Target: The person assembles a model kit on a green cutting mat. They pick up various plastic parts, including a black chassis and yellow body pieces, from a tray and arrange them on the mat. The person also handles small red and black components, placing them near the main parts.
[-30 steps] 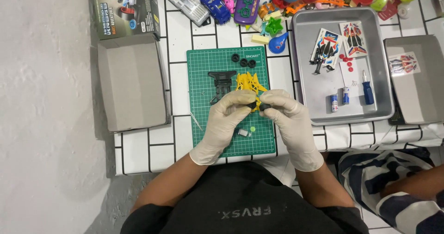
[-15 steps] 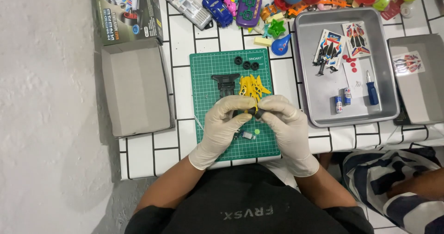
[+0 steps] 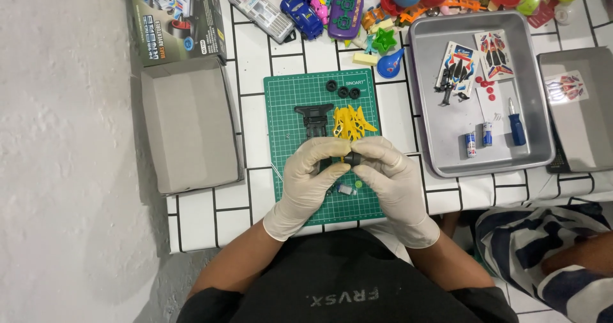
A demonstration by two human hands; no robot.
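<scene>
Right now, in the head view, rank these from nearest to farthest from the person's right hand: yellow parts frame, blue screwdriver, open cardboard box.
1. Yellow parts frame: on the green mat, just above the right hand.
2. Blue screwdriver: in the metal tray, off to the right.
3. Open cardboard box: far left, beyond the left hand.

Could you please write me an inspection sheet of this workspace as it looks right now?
Surface: white table with a black grid, green cutting mat in the middle.
Job's things: small black part pinched between both hands over the mat; yellow parts frame and black chassis piece just beyond; three small black wheels near the mat's far edge.
Clutter: heap of colourful toys along the far edge; metal tray with sticker sheets, screwdriver and two small batteries; open grey box at left.
Grippers: left hand and right hand, both in white gloves, fingertips meeting on the part.
Cables: nothing seen.
Surroundings: rough grey floor at left; another person's striped sleeve at lower right.
</scene>
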